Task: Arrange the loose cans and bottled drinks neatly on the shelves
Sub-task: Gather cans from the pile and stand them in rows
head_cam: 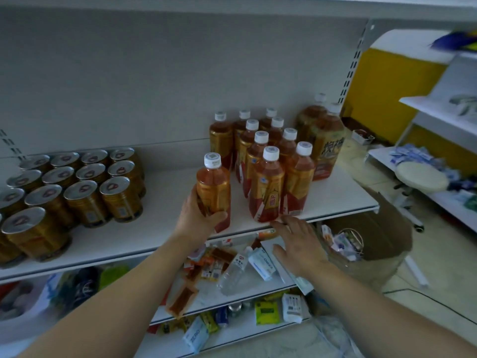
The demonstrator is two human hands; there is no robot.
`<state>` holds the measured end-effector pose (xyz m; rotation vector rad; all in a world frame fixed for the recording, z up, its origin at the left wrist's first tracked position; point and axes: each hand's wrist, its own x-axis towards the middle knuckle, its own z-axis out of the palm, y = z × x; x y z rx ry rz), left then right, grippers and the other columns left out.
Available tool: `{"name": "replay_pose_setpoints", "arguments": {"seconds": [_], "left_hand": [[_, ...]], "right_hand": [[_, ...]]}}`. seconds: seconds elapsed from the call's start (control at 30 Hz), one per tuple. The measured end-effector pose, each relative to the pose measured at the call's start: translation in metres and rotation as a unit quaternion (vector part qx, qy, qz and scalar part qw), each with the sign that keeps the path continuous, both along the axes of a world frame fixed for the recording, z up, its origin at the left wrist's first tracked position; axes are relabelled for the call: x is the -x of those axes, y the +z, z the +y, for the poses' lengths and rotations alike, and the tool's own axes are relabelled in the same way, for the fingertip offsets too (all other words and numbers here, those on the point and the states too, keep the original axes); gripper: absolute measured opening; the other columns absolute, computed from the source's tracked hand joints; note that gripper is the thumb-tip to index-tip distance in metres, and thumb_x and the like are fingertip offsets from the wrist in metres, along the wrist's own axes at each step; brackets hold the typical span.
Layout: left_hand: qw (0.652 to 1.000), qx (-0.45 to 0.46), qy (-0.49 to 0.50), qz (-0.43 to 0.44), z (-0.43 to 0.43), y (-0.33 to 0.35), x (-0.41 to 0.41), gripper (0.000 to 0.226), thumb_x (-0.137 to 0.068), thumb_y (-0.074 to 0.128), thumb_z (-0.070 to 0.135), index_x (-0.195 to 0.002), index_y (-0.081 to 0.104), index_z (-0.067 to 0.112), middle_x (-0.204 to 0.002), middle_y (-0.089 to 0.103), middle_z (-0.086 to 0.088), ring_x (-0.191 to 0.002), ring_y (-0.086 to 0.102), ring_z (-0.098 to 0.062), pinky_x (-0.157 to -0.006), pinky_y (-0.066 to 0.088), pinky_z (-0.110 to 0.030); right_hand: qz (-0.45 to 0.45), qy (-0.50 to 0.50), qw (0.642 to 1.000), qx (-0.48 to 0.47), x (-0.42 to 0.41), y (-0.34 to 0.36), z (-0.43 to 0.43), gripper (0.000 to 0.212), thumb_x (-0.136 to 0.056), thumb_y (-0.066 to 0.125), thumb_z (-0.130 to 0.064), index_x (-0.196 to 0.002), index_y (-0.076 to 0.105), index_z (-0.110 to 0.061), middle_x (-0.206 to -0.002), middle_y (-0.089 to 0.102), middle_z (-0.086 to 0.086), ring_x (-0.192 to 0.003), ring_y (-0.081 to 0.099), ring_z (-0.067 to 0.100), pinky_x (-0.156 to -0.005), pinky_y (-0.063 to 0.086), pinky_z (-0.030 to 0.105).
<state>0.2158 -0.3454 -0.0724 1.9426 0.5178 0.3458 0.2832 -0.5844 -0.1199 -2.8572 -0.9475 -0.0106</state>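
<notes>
Tea bottle (213, 188) gripped near upright by left hand (196, 218), fingers clamped round lower body, over shelf (167, 202) front, just left of bottle group (267, 187). Right hand (300, 245) held flat at shelf edge, fingers straight, apart. Cans (85, 202) ranked at left.

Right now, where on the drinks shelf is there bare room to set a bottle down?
Widest bare strip of the white metal shelf runs between the gold drink cans and the amber white-capped bottle in the left hand. Smaller patch at the right front corner, before the large bottles. Crowded: the bottle rows.
</notes>
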Motion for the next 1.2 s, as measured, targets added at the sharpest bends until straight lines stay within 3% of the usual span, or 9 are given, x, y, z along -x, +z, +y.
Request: {"name": "replay_pose_setpoints", "arguments": {"seconds": [0.07, 0.17, 0.23, 0.37, 0.43, 0.57, 0.87, 1.03, 1.2], "left_hand": [[1.000, -0.011, -0.009, 0.000, -0.002, 0.004, -0.008, 0.063, -0.073, 0.077, 0.016, -0.119, 0.039, 0.037, -0.097, 0.054, 0.020, -0.092, 0.053, -0.005, -0.080, 0.043, -0.023], [1.000, -0.011, -0.017, 0.003, 0.002, 0.001, -0.022, 0.074, -0.077, 0.075, 0.014, -0.136, 0.033, 0.029, -0.109, 0.054, 0.011, -0.102, 0.054, -0.013, -0.089, 0.043, -0.029], [1.000, -0.003, -0.014, 0.015, 0.002, -0.001, -0.030, 0.077, -0.078, 0.073, 0.014, -0.140, 0.029, 0.024, -0.111, 0.055, 0.008, -0.106, 0.056, -0.017, -0.094, 0.046, -0.035], [1.000, 0.003, -0.014, 0.006, 0.001, -0.001, -0.047, 0.077, -0.083, 0.069, 0.009, -0.144, 0.024, 0.021, -0.110, 0.052, 0.006, -0.103, 0.053, -0.016, -0.086, 0.043, -0.029], [1.000, 0.005, -0.008, 0.001, 0.001, -0.004, -0.056, 0.078, -0.084, 0.068, 0.010, -0.146, 0.021, 0.021, -0.113, 0.051, 0.006, -0.104, 0.052, -0.016, -0.086, 0.042, -0.029], [1.000, 0.012, -0.013, 0.000, 0.006, -0.008, -0.068, 0.080, -0.086, 0.066, 0.010, -0.148, 0.018, 0.023, -0.115, 0.051, 0.004, -0.105, 0.051, -0.015, -0.087, 0.042, -0.030], [0.999, 0.035, -0.025, -0.018, 0.016, -0.009, -0.106, 0.081, -0.086, 0.065, 0.005, -0.149, 0.016, 0.020, -0.121, 0.051, 0.001, -0.113, 0.048, -0.015, -0.096, 0.040, -0.034], [0.997, 0.052, -0.057, -0.009, 0.024, -0.010, -0.124, 0.105, -0.073, 0.068, 0.022, -0.151, -0.002, 0.011, -0.143, 0.042, -0.011, -0.129, 0.041, -0.023, -0.107, 0.035, -0.044], [0.996, 0.036, -0.076, 0.016, 0.042, -0.013, -0.146, 0.102, -0.082, 0.068, 0.014, -0.150, -0.009, 0.010, -0.144, 0.041, -0.014, -0.131, 0.041, -0.030, -0.109, 0.033, -0.048]], "right_hand": [[-0.026, 0.007, 0.999, 0.018, -0.005, -0.007, -0.008, 0.064, -0.080, 0.039, -0.048, -0.139, 0.049, -0.024, -0.142, 0.049, 0.009, -0.131, 0.045, 0.031, -0.113, 0.025, 0.040], [-0.040, 0.024, 0.998, 0.040, -0.007, -0.023, -0.013, 0.072, -0.072, 0.050, -0.052, -0.137, 0.045, -0.023, -0.136, 0.055, 0.010, -0.127, 0.040, 0.027, -0.110, 0.023, 0.037], [-0.071, 0.038, 0.997, 0.019, -0.010, -0.031, -0.015, 0.070, -0.075, 0.046, -0.055, -0.138, 0.042, -0.024, -0.136, 0.054, 0.009, -0.126, 0.037, 0.025, -0.107, 0.023, 0.039], [-0.134, 0.045, 0.989, -0.045, -0.022, -0.027, -0.012, 0.051, -0.079, 0.041, -0.056, -0.122, 0.049, -0.030, -0.119, 0.060, 0.001, -0.112, 0.045, 0.022, -0.094, 0.045, 0.037], [-0.155, 0.051, 0.983, -0.079, -0.028, -0.025, -0.011, 0.044, -0.080, 0.043, -0.054, -0.113, 0.056, -0.029, -0.110, 0.061, -0.002, -0.106, 0.045, 0.020, -0.085, 0.050, 0.034], [-0.193, 0.069, 0.968, -0.141, -0.036, -0.033, -0.012, 0.039, -0.081, 0.047, -0.050, -0.106, 0.062, -0.025, -0.104, 0.058, -0.001, -0.101, 0.045, 0.020, -0.084, 0.032, 0.032], [-0.215, 0.089, 0.960, -0.155, -0.039, -0.042, -0.015, 0.044, -0.079, 0.049, -0.053, -0.114, 0.051, -0.025, -0.112, 0.046, -0.003, -0.103, 0.046, 0.022, -0.085, 0.032, 0.034], [-0.201, 0.085, 0.966, -0.137, -0.040, -0.043, -0.013, 0.047, -0.077, 0.049, -0.056, -0.114, 0.049, -0.027, -0.113, 0.044, -0.005, -0.104, 0.045, 0.021, -0.085, 0.031, 0.034], [-0.186, 0.081, 0.971, -0.124, -0.037, -0.042, -0.014, 0.051, -0.076, 0.049, -0.060, -0.116, 0.048, -0.028, -0.113, 0.044, -0.006, -0.104, 0.045, 0.019, -0.087, 0.032, 0.032]]}}
